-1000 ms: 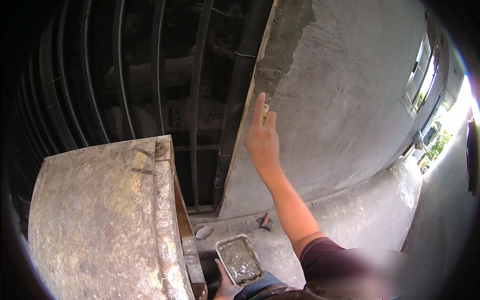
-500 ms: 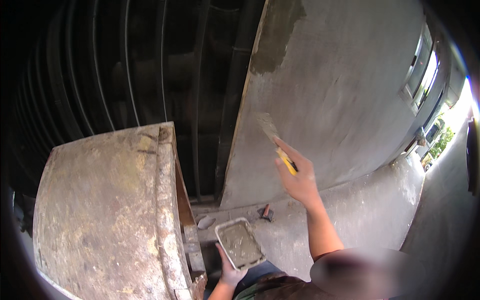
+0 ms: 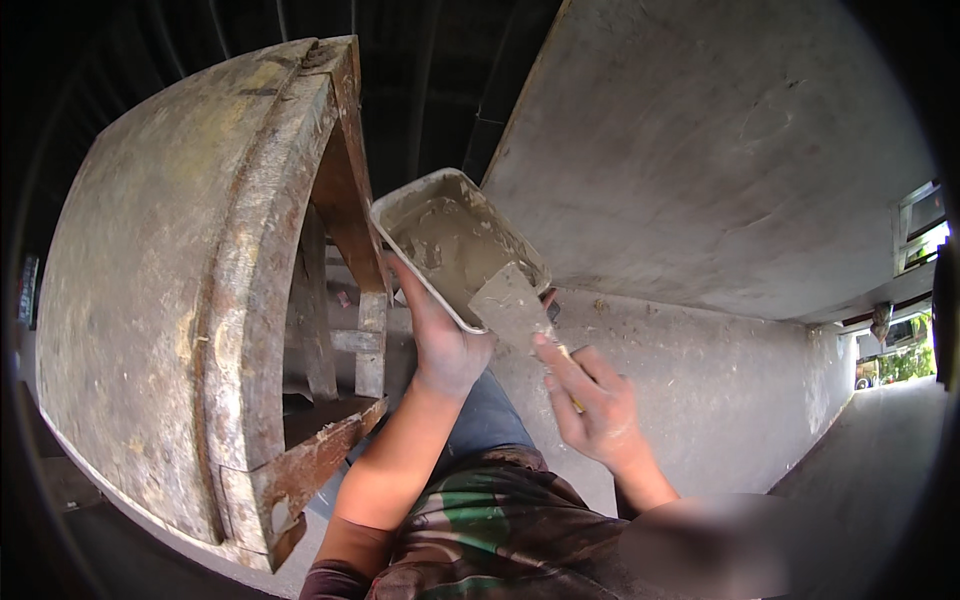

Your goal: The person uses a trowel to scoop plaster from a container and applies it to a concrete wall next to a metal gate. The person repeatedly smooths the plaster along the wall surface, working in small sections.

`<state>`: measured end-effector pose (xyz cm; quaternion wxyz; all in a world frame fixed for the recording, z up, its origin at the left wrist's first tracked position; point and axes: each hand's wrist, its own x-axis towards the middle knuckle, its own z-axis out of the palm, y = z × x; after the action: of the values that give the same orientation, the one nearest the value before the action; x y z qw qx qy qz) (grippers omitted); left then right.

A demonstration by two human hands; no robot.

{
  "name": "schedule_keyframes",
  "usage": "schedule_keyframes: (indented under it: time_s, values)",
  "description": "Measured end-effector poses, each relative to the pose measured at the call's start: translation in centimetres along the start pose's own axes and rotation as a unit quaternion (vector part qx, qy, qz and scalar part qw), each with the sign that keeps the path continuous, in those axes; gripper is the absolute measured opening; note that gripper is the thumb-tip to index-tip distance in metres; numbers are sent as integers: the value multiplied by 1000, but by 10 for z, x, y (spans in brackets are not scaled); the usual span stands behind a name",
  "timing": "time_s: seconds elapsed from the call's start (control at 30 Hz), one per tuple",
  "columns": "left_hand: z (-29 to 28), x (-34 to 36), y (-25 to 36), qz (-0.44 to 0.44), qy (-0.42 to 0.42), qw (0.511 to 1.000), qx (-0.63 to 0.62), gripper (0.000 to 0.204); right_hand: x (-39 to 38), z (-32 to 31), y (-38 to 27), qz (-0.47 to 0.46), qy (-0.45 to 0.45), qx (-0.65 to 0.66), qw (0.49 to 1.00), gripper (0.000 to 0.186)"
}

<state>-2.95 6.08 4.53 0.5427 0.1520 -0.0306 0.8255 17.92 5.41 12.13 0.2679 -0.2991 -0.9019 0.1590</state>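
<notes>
My left hand [image 3: 440, 335] is wrapped under a light rectangular tub [image 3: 405, 238] of wet grey-brown paste [image 3: 440, 235], holding it up at chest height. My right hand [image 3: 598, 405] grips a flat putty knife [image 3: 508, 300] with a yellow handle, tilted toward the tub; its paste-coated blade lies over the near right corner of the container. Just left of my left hand stands a worn wooden platform [image 3: 160, 300] with open side framing and pale, stained top.
A grey plastered wall [image 3: 690, 130] rises ahead and right, beside dark vertical bars [image 3: 425, 100] behind the platform. Below it runs a dusty concrete floor [image 3: 690, 390]. A window [image 3: 915, 225] and bright opening with greenery [image 3: 900, 355] show at far right.
My right hand has come down from the wall with the knife to the tub. My left hand has lifted the tub higher, and the view has tilted downward, bringing my body into sight.
</notes>
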Motion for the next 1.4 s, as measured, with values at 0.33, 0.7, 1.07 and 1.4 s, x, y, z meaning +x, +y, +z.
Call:
schedule_keyframes:
  time_s: [0.33, 0.7, 1.07, 1.4]
  values:
    - [-11, 15, 0, 42, 127, 988, 75, 66, -29, -3, 21, -14, -49, 40, 998, 56]
    - [14, 2, -3, 40, 105, 990, 85, 69, 11, 12, 15, 181, -58, 554, 811, 31]
    - [19, 4, 7, 40, 166, 968, 181, 69, -31, 35, 40, 263, -184, 607, 727, 32]
    - [-28, -25, -11, 32, 127, 988, 80, 69, 33, -55, 49, 129, 144, 220, 956, 45]
